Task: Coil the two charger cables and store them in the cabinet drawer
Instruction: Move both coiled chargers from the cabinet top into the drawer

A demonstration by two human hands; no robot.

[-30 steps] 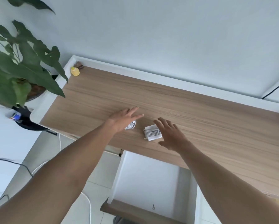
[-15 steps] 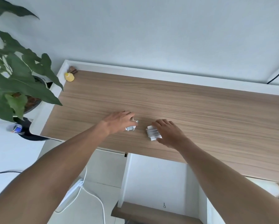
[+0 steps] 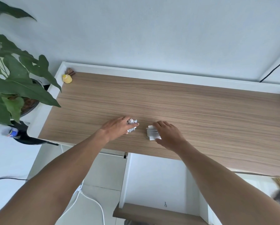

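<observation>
Closed since earlier: left hand [image 3: 118,128], right hand [image 3: 169,135], each gripping a coil.
For transfer: coiled cable [image 3: 131,125] at 9 o'clock, card-wound cable [image 3: 151,133] at 3, on table [image 3: 201,117]; drawer [image 3: 154,179] stood open at 6 o'clock.

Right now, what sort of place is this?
Probably a room in a home: a white cabinet with a wood top against a plain wall, a potted plant beside it, and a white cable on the tiled floor.

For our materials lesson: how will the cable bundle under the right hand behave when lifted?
Probably light: the cable bundle is smaller than the right hand. Its tight, side-by-side turns should hold shape. It lies flat, so unlikely to roll.
</observation>
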